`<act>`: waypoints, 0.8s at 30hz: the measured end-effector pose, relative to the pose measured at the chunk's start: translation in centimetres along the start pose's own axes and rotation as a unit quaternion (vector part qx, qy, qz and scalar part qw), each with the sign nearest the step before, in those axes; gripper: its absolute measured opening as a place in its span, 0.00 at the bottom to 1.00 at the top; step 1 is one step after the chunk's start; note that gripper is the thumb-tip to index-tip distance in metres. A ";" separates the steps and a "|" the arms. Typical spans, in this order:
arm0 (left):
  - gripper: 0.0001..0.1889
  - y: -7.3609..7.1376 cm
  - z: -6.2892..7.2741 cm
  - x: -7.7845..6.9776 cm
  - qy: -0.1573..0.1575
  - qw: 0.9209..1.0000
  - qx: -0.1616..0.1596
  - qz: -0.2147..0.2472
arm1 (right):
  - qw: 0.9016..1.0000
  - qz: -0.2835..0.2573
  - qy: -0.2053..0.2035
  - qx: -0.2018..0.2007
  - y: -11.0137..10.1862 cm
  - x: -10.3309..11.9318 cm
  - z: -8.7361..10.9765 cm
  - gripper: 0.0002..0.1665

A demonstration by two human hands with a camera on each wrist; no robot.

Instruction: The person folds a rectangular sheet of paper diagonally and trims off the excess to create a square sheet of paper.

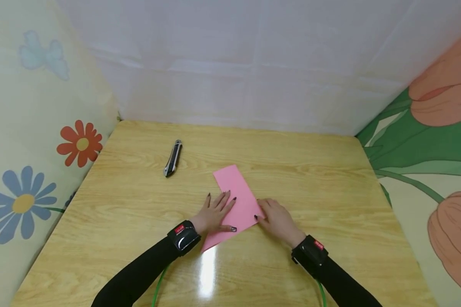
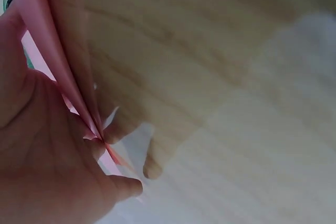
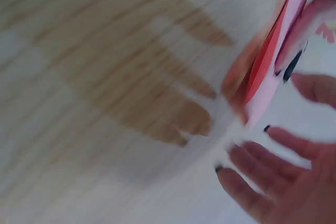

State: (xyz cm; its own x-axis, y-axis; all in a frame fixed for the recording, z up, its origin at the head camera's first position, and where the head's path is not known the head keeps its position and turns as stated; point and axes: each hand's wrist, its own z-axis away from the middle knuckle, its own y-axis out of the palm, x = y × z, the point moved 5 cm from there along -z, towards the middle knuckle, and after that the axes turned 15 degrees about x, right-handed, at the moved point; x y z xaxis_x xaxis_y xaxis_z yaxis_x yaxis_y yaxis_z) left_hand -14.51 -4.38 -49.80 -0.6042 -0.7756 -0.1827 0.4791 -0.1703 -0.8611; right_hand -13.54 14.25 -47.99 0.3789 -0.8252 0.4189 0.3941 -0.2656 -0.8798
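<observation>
A folded sheet of pink paper [image 1: 243,200] lies slanted on the wooden table. My left hand [image 1: 214,216] rests on its left part, fingers spread and fairly straight. At the paper's right corner is my right hand [image 1: 279,222], with thumb and index finger by the edge. In the right wrist view, the fingers of that hand [image 3: 294,179] look spread, with a gap between them and the paper [image 3: 265,74], whose layers stand slightly apart. From the left wrist, the folded paper edge [image 2: 58,61] runs beside my palm [image 2: 47,145]; the fingertips are partly hidden.
A black and grey utility knife [image 1: 173,158] lies on the table [image 1: 315,170] to the left, beyond the paper. A white cloth [image 1: 230,64] hangs behind the table's far edge. Flower-patterned cloths stand at both sides. A green cable [image 1: 159,285] runs from each wrist band.
</observation>
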 end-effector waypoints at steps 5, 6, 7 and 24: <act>0.47 0.0 -0.2 0.2 -0.013 1.000 0.017 -0.023 | 0.987 0.070 -0.090 0.112 2.0 1.6 -0.4 0.37; 0.47 0.0 -0.3 0.2 -0.011 0.999 0.020 -0.022 | 0.985 0.077 -0.093 0.125 2.3 1.7 -0.4 0.38; 0.46 0.0 -0.4 0.3 -0.009 0.999 0.022 -0.021 | 0.983 0.081 -0.091 0.137 2.5 1.7 -0.4 0.38; 0.19 -4.3 1.4 5.6 -0.015 0.958 -0.230 0.168 | 0.990 0.085 -0.106 0.026 1.1 2.1 -0.7 0.26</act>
State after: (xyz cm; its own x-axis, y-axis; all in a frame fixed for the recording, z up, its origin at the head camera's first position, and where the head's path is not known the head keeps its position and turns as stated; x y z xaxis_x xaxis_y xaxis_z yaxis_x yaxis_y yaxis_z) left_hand -19.07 -8.86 -46.43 -0.4437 -0.7578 -0.4784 0.3071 0.3729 -0.8756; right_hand -12.86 11.84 -48.25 0.6086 -0.7314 0.3075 0.3492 -0.1011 -0.9316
